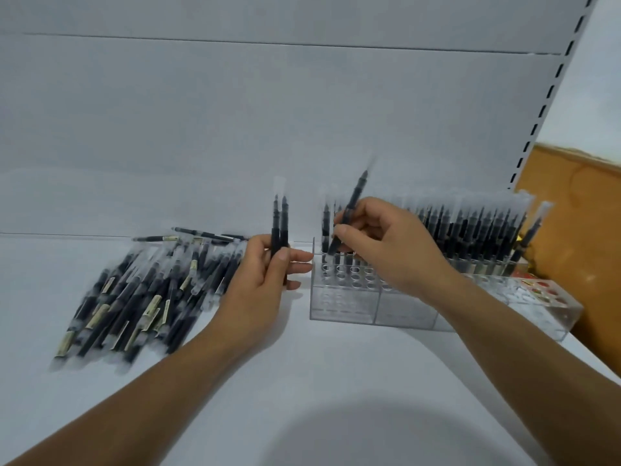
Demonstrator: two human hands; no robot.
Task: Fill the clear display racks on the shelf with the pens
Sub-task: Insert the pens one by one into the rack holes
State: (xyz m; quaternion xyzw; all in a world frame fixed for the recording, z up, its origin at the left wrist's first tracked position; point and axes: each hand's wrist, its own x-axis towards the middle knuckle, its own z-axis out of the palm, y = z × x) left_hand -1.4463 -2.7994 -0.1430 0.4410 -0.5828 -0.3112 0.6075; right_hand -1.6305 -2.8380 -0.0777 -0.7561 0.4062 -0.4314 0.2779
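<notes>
A clear display rack (342,306) with rows of holes stands on the white shelf. Several black pens (477,227) with clear caps stand in its back rows. My right hand (386,243) pinches one black pen (349,210), tilted, its lower end over the rack's left holes. My left hand (268,274) grips two upright black pens (279,223) just left of the rack. A loose pile of pens (148,294) lies on the shelf at the left.
The white shelf (302,364) runs to a white back panel (268,129). A slotted upright (551,92) stands at the right, with a wooden board (578,210) beyond it. A second clear rack (551,314) adjoins the first on the right.
</notes>
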